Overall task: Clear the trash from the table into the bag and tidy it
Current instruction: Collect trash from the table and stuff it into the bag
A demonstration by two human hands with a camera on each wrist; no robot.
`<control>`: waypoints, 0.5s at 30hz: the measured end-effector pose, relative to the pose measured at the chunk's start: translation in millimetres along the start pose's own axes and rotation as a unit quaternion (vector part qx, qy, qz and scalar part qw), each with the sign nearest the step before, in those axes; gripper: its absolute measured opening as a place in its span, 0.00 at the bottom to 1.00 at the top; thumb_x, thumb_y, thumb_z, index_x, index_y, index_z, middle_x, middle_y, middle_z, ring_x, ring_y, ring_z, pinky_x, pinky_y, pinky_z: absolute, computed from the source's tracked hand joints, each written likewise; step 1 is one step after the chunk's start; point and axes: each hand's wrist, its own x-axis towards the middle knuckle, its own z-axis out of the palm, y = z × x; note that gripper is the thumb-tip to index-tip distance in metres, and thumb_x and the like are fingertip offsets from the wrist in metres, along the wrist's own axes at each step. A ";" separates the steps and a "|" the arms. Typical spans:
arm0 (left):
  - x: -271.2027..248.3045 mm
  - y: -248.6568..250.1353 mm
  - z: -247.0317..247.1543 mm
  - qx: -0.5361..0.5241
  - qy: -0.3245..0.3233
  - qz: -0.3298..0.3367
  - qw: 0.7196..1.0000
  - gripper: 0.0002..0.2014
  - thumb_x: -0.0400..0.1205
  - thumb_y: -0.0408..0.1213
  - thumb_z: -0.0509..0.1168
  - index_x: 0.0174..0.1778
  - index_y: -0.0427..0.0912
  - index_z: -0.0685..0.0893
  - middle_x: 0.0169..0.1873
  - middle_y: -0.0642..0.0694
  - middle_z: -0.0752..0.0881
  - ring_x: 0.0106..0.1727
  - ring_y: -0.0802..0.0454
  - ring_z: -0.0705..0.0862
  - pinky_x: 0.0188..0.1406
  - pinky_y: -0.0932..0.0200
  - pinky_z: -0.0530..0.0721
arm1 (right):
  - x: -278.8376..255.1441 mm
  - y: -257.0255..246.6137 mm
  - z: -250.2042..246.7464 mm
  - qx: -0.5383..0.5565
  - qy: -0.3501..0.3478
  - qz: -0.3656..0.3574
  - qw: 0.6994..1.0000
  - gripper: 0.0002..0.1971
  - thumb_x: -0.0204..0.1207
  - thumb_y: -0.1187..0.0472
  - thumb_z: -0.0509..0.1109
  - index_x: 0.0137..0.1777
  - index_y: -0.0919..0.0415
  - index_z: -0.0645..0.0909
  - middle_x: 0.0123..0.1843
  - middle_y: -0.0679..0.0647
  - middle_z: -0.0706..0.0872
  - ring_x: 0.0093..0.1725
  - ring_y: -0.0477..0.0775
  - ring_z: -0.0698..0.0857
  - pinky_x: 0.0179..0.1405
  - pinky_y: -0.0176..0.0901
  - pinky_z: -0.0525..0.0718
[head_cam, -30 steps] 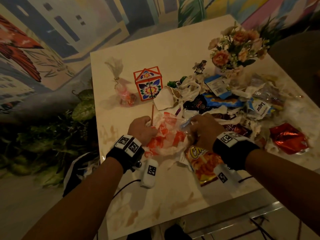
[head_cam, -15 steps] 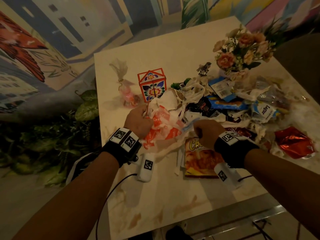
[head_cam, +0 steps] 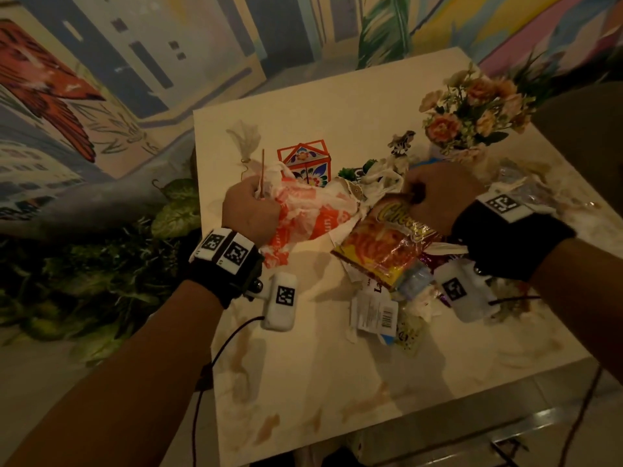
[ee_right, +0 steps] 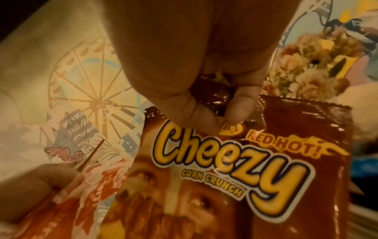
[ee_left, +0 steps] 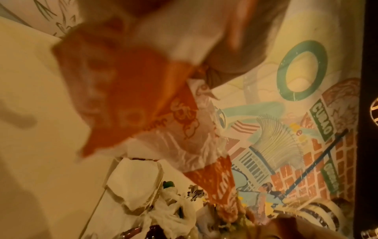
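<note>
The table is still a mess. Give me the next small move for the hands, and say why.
Probably carry the Cheezy packet left and drop it into the orange-and-white bag. The right hand already pinches the packet's top edge, lifted beside the bag, while the left hand grips the bag's edge together with a thin stick.

A dimly lit room held a pale, stained table (head_cam: 303, 382) against a painted mural wall (head_cam: 101, 79), with leafy green plants (head_cam: 101, 281) below at the left

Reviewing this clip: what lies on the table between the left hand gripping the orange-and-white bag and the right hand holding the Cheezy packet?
In the head view, the crumpled orange-and-white bag fills most of the stretch from the left hand, then white paper scraps up to the Cheezy packet in the right hand.
</note>
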 end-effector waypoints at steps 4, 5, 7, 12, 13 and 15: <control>1.4 -2.0 -7.8 -0.021 0.000 -0.025 0.999 0.13 0.67 0.37 0.59 0.43 0.41 0.85 0.36 0.47 0.83 0.40 0.48 0.78 0.37 0.61 0.74 | 0.8 -11.0 -20.2 -0.031 0.011 -0.023 0.999 0.06 0.70 0.68 0.69 0.45 0.59 0.77 0.44 0.57 0.80 0.46 0.60 0.79 0.44 0.47 0.78; 1.3 -2.5 -11.0 -0.022 0.007 -0.023 0.999 0.16 0.63 0.38 0.57 0.43 0.41 0.85 0.36 0.46 0.83 0.40 0.48 0.78 0.37 0.60 0.72 | 0.6 -14.8 -25.1 -0.041 0.013 -0.031 0.999 0.07 0.70 0.68 0.68 0.47 0.61 0.78 0.46 0.60 0.82 0.46 0.61 0.79 0.44 0.48 0.78; 1.6 -2.7 -18.8 -0.036 0.015 -0.036 0.999 0.21 0.63 0.39 0.58 0.49 0.37 0.86 0.42 0.42 0.86 0.43 0.47 0.80 0.40 0.61 0.72 | -0.4 -24.3 -33.2 -0.053 0.022 -0.044 0.997 0.09 0.71 0.67 0.69 0.52 0.63 0.80 0.50 0.63 0.84 0.47 0.63 0.79 0.47 0.51 0.78; 8.5 -15.4 -33.4 -0.020 0.017 -0.083 0.996 0.14 0.76 0.28 0.64 0.57 0.37 0.85 0.52 0.40 0.87 0.50 0.46 0.82 0.42 0.62 0.72 | -1.1 -48.5 -32.5 -0.119 0.027 -0.037 0.992 0.14 0.74 0.64 0.69 0.58 0.69 0.82 0.54 0.68 0.84 0.55 0.66 0.79 0.50 0.50 0.72; 8.7 -20.9 -35.1 -0.020 0.012 -0.076 0.997 0.13 0.75 0.27 0.64 0.54 0.38 0.86 0.47 0.42 0.86 0.49 0.46 0.82 0.40 0.63 0.72 | -0.9 -52.2 -29.1 -0.126 0.021 -0.025 0.991 0.14 0.74 0.64 0.69 0.58 0.69 0.82 0.54 0.68 0.84 0.56 0.67 0.79 0.50 0.50 0.73; 7.2 -32.7 -37.8 -0.031 -0.011 -0.063 0.997 0.10 0.73 0.26 0.64 0.46 0.41 0.86 0.35 0.48 0.83 0.39 0.50 0.80 0.32 0.64 0.72 | -0.2 -58.6 -22.0 -0.123 0.015 0.001 0.992 0.13 0.72 0.63 0.71 0.55 0.68 0.84 0.50 0.67 0.86 0.51 0.66 0.81 0.47 0.50 0.77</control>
